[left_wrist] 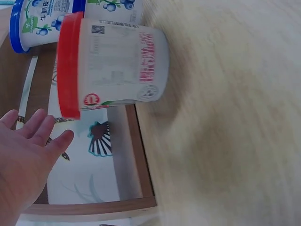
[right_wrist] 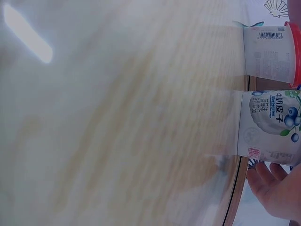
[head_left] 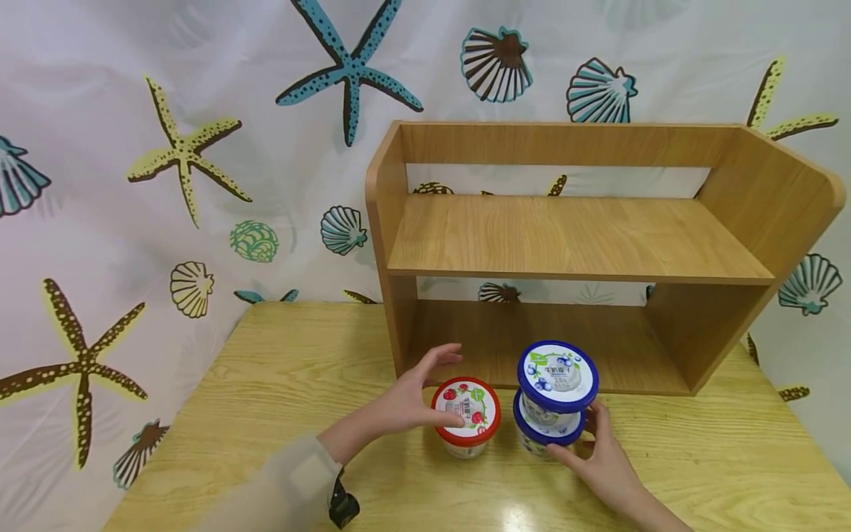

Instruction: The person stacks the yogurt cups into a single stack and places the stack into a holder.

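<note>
A white tub with a red lid (head_left: 480, 403) and strawberry pictures stands on the table. My left hand (head_left: 402, 403) is at its left side, thumb reaching over the lid, fingers spread behind it. In the left wrist view the left hand (left_wrist: 23, 160) shows loose fingers, apart from the red-lidded tub (left_wrist: 124, 61). To the right, a blueberry tub with a blue lid (head_left: 557, 375) is stacked on a second blue-lidded tub (head_left: 532, 437). My right hand (head_left: 608, 462) is beside the lower one, thumb in front, fingertips right at its wall in the right wrist view.
A two-level wooden shelf (head_left: 572, 236) stands on the table (head_left: 299, 362) just behind the tubs. Its lower front edge lies close behind them. A white cloth (head_left: 266, 44) printed with starfish and shells hangs at the back.
</note>
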A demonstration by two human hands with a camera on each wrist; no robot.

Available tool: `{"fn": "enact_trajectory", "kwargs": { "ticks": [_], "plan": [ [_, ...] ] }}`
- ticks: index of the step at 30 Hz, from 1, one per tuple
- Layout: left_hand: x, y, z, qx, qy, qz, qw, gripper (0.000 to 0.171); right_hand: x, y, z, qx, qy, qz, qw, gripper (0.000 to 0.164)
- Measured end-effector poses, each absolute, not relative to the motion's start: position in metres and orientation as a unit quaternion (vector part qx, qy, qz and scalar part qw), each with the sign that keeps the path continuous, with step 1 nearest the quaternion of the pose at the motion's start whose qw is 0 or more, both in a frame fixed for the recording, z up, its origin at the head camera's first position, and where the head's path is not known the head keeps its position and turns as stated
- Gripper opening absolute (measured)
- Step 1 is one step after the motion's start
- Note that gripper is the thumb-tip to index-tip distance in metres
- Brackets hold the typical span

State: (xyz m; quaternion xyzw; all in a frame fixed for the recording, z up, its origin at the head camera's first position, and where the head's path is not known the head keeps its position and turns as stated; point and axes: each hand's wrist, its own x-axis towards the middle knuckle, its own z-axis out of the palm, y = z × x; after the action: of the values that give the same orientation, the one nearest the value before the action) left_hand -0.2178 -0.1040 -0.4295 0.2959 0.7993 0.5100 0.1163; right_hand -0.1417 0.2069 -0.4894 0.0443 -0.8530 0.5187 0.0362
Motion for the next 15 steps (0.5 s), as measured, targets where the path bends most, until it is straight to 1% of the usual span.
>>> {"fn": "enact_trajectory", "kwargs": {
  "ticks": [9, 15],
  "plan": [
    [-0.214, -0.113, -0.451, 0.279, 0.786, 0.535, 0.131, 0.094, -0.142, 0.207, -0.489, 0.038, -0.856, 0.515, 0.024, 0.085],
    [-0.214, -0.113, -0.466, 0.262, 0.782, 0.545, 0.153, 0.101, -0.142, 0.207, -0.49, 0.041, -0.856, 0.515, 0.032, 0.085]
  ]
}}
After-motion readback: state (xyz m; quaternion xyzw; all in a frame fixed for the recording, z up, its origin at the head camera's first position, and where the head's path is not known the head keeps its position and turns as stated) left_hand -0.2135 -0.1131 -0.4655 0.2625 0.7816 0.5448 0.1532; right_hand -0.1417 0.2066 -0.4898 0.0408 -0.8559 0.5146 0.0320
